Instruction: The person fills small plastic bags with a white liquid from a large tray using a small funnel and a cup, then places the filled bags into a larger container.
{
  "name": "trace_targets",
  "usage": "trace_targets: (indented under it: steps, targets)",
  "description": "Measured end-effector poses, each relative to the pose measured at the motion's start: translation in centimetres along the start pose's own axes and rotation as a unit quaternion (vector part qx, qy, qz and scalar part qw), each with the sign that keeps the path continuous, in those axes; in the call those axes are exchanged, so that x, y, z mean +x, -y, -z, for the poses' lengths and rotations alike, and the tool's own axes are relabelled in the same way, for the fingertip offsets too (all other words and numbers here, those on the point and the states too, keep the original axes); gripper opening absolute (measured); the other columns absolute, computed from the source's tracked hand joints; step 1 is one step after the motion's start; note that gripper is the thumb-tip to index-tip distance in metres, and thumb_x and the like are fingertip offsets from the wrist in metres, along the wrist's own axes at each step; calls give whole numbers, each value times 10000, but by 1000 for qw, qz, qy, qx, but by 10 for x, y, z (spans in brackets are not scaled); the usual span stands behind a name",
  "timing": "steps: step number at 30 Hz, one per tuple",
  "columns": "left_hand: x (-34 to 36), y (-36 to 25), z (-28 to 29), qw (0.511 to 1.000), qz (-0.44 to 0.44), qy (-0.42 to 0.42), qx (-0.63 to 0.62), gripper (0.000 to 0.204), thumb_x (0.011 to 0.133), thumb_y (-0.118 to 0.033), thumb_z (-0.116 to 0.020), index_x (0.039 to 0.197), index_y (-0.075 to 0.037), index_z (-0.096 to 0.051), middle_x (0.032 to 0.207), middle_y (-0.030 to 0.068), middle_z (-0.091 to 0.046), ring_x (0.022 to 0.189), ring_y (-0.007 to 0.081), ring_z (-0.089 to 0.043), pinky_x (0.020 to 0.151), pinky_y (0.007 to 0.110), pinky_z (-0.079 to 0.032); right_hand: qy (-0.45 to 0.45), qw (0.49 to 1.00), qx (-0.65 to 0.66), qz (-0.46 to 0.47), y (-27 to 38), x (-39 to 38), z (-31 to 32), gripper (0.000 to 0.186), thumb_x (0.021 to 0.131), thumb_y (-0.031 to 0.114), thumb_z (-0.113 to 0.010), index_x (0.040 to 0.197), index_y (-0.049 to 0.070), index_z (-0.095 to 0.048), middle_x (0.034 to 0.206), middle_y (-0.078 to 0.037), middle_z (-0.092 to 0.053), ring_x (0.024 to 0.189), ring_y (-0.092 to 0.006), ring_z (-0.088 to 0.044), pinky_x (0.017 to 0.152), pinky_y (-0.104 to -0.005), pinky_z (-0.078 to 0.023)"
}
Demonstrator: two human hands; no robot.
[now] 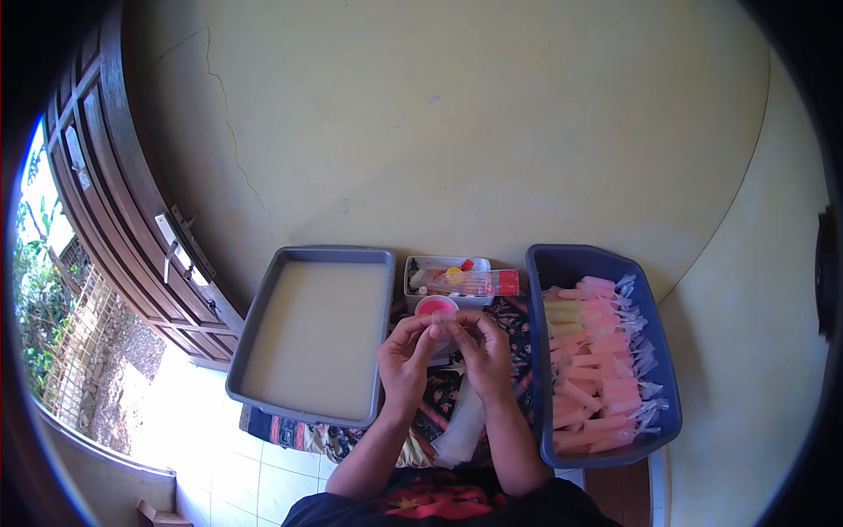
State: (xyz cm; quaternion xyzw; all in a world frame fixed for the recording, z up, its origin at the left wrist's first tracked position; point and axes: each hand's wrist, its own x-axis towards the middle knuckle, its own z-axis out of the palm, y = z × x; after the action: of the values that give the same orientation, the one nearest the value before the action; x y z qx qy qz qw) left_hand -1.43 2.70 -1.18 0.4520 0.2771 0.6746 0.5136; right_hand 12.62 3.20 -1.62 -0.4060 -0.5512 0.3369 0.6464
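My left hand (409, 347) and my right hand (476, 350) are raised side by side at the middle, thumbs and fingertips pinched on a small clear plastic bag (441, 322). Just behind them stands a cup of pink liquid (435, 304), partly hidden by my fingers. Beneath my hands, a pile of flat clear plastic bags (458, 435) lies on the dark patterned cloth (508, 316). To the left is a grey tray of milky liquid (387, 274). A blue bin (648, 324) on the right holds several pink and pale yellow filled tube bags (595, 400) with knotted ends.
A white container (421, 263) with small bottles and a packet of thin sticks sits against the cracked wall (439, 132). At the left a wooden door (132, 220) stands open onto plants and a fence. A tiled floor (272, 483) shows below the cloth.
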Motion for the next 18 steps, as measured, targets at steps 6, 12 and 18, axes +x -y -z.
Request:
trace_targets:
  steps: [6,12,18]
  targets:
    - [2,5,7,999,-8,-32,15,180,1048,-37,-754,1202,56,-746,1167,81,-735,1086,144,-705,984,290,-566,19,999,-42,13,1,2,-4,208,1051,179,-766,1177,14,-776,1022,-55,-805,931,-106,-723,849,-284,-566]
    - [2,7,8,998,18,-64,-14,179,1000,-5,-802,1161,63,-767,1139,106,-759,1018,150,-729,930,283,-594,-1,981,-172,94,-8,15,-2,221,1052,146,-702,1219,20,-772,1141,-142,-807,1042,-260,-781,923,-377,-595]
    - [-3,13,11,996,25,-87,13,176,987,2,-813,1145,72,-779,1161,106,-762,1030,145,-730,950,270,-585,109,917,-375,80,-58,19,8,299,999,203,-701,1239,39,-769,1224,-198,-770,1107,-398,-748,965,-472,-594]
